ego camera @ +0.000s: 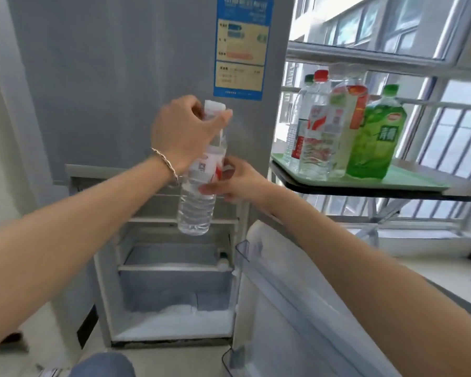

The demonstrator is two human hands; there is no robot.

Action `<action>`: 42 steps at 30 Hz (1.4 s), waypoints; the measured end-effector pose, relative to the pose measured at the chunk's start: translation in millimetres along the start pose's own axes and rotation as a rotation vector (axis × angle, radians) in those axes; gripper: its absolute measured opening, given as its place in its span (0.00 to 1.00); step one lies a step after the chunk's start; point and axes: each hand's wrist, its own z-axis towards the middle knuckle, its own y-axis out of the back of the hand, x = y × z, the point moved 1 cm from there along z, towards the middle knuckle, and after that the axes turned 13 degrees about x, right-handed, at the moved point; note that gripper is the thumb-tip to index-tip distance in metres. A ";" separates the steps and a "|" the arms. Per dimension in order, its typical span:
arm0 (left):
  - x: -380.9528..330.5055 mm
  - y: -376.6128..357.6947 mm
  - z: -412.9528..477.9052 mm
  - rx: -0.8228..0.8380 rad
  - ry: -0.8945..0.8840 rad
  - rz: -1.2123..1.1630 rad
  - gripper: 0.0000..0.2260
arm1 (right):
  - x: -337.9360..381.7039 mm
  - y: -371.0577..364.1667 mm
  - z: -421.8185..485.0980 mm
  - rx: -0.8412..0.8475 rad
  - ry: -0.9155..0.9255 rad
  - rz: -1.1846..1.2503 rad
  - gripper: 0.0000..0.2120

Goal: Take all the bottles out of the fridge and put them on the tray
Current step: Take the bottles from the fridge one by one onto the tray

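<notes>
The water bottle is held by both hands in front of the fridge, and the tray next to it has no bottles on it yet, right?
Not quite. Both hands do hold the water bottle in front of the fridge: the left hand at its top, the right hand at its label. But the head view shows the tray already has several bottles standing on it, including a green bottle.

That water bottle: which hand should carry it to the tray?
Probably the right hand: it grips the bottle at its label, on the side nearer the tray. The left hand holds the cap.
</notes>
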 end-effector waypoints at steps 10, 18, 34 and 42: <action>-133.5 -78.9 2.0 0.107 -0.283 -0.481 0.17 | 18.4 139.6 -121.1 -0.607 0.173 -0.082 0.31; -172.4 -149.1 -15.1 0.491 -0.306 -0.394 0.24 | -28.6 188.7 -136.5 -0.780 0.058 -0.135 0.29; -133.3 -170.8 -24.2 0.788 -0.288 -0.453 0.24 | -80.9 181.0 -80.6 -1.113 0.070 -0.077 0.19; -74.8 -127.8 -8.7 0.405 -0.107 -0.515 0.07 | -26.3 105.3 -39.1 -1.066 0.399 -0.462 0.05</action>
